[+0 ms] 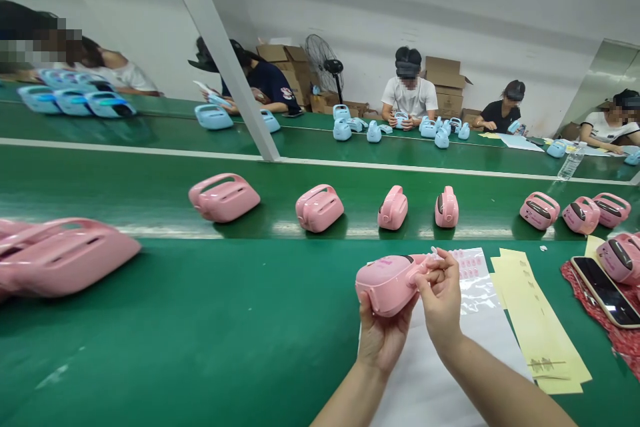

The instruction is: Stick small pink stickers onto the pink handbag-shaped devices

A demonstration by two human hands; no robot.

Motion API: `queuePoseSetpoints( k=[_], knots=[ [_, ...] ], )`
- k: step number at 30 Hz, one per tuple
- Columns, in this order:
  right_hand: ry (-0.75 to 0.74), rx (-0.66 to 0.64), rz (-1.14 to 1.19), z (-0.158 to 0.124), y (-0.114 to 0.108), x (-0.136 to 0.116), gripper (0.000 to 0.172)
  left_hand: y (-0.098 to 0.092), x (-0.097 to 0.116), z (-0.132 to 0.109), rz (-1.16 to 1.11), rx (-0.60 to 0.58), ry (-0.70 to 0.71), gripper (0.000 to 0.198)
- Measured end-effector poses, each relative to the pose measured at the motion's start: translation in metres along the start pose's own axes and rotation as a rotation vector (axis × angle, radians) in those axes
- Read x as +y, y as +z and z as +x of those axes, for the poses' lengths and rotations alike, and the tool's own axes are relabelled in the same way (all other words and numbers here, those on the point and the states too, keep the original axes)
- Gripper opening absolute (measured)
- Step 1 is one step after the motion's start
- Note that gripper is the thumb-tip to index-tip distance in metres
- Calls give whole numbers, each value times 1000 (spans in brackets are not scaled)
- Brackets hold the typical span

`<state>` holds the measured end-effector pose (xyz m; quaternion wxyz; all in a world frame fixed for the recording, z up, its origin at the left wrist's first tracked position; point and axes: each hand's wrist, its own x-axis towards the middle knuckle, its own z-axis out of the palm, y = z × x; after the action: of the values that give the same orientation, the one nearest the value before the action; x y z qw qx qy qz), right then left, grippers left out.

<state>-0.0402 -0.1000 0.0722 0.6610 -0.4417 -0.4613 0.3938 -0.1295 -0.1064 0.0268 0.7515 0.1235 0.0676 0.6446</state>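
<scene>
A pink plastic device [383,283] with a carrying handle is held above the bench, tilted, its handle end pointing right. My left hand [383,337] is closed around its underside, supporting it. At the handle end, my right hand [443,293] has its thumb and fingertips pinched together, close against the handle. A tiny pale piece shows at those fingertips, too small to name. Beneath both hands lies a white sheet [420,373] with a glossy clear part. Rows of small pink stickers [469,265] show at its top, partly hidden by my right hand.
Yellow paper strips [543,320] lie to the right, beside a phone [607,290] on red wrap [627,347]. Pink devices [224,198] line the raised strip ahead; more [75,257] stand at left. A post [225,53] rises beyond. Co-workers [409,93] sit opposite with blue devices [343,129].
</scene>
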Motion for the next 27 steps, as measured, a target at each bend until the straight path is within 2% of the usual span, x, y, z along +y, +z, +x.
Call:
queuePoseSetpoints(
  k=[2, 5, 8, 10, 16, 18, 20, 24, 27],
  knots=[
    [-75, -19, -76, 1, -1, 2, 37, 1, 0, 0, -18, 11, -11, 71],
    [-319, -47, -270, 5, -6, 7, 34, 2, 0, 0, -25, 0, -8, 67],
    [-568, -41, -444, 7, -10, 11, 38, 2, 1, 0, -35, 16, -5, 62],
    [-640, -41, -514, 5, -11, 12, 44, 2, 0, -1, -51, 44, -25, 61],
    [-611, -100, -574, -5, -10, 11, 60, 0, -2, -2, -58, 30, -71, 57],
    [-616, -123, -575, -6, -10, 11, 63, -2, -3, -1, -71, -16, -57, 56],
    [-595, -147, -569, -5, -11, 10, 65, -6, -2, 1, -108, -124, -66, 56],
    [-423, -196, -445, 0, -14, 7, 73, -14, 0, 4, -196, -349, -115, 59],
    [-216, -191, -264, 8, -16, 4, 61, -16, 2, 4, -146, -382, -115, 57]
  ],
)
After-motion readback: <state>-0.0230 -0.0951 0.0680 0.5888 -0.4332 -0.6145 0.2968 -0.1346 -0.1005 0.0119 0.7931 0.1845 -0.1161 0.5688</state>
